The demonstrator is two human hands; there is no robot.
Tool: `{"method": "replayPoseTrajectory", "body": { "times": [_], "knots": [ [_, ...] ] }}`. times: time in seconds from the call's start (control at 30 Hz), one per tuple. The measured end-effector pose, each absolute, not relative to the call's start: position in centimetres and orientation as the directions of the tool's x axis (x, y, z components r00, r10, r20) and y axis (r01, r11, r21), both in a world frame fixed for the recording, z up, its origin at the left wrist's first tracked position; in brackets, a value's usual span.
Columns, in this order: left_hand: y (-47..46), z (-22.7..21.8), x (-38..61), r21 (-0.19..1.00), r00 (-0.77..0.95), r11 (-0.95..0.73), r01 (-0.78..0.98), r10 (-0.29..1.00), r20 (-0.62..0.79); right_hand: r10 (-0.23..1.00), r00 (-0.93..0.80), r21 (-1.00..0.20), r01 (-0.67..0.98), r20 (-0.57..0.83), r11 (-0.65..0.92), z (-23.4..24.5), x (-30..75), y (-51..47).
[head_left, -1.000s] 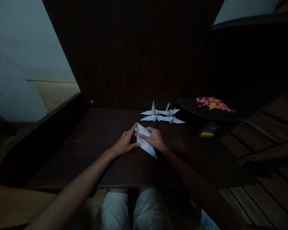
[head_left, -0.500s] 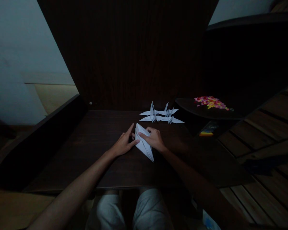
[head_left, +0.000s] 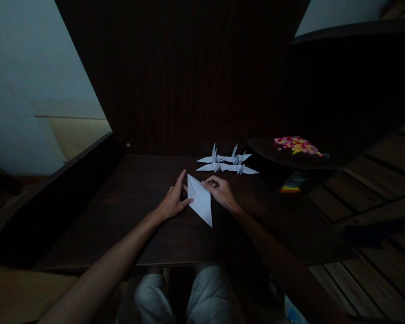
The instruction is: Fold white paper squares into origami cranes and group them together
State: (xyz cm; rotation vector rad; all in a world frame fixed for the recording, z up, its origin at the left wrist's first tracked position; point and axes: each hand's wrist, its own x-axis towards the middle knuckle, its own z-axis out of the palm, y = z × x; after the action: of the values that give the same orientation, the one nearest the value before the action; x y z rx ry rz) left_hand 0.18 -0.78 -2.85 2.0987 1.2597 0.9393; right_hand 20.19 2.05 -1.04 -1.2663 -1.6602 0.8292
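Note:
A folded white paper (head_left: 200, 200), kite-shaped with a sharp point toward me, lies on the dark wooden table (head_left: 128, 225). My left hand (head_left: 173, 201) rests on the table at the paper's left edge, forefinger stretched out and thumb touching the paper. My right hand (head_left: 222, 192) is curled at the paper's right edge, fingertips pinching or pressing a flap there. Behind the paper stand several finished white paper cranes (head_left: 227, 163).
A dark curved tray (head_left: 270, 150) at the right carries a heap of small coloured pieces (head_left: 297, 145). Below it lies a small coloured packet (head_left: 292, 185). A dark wooden panel rises behind the table. Plank flooring lies to the right. My knees show under the table's front edge.
My right hand has slid off the top of the paper to its right edge, so the whole kite shape now shows. My left forefinger has straightened out.

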Motion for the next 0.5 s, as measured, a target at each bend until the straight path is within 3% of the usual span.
{"method": "replayPoseTrajectory", "body": {
  "times": [0.27,0.5],
  "knots": [
    [-0.7,-2.4,-0.2,0.64,0.18,-0.451,0.622,0.878,0.443,0.918,-0.248,-0.826,0.407,0.31,0.389,-2.3,20.3,2.2],
    [-0.8,-2.1,-0.2,0.43,0.39,-0.553,0.713,0.823,0.413,0.891,-0.304,-0.75,0.486,0.337,0.45,-2.5,20.1,2.0]
  ]
}}
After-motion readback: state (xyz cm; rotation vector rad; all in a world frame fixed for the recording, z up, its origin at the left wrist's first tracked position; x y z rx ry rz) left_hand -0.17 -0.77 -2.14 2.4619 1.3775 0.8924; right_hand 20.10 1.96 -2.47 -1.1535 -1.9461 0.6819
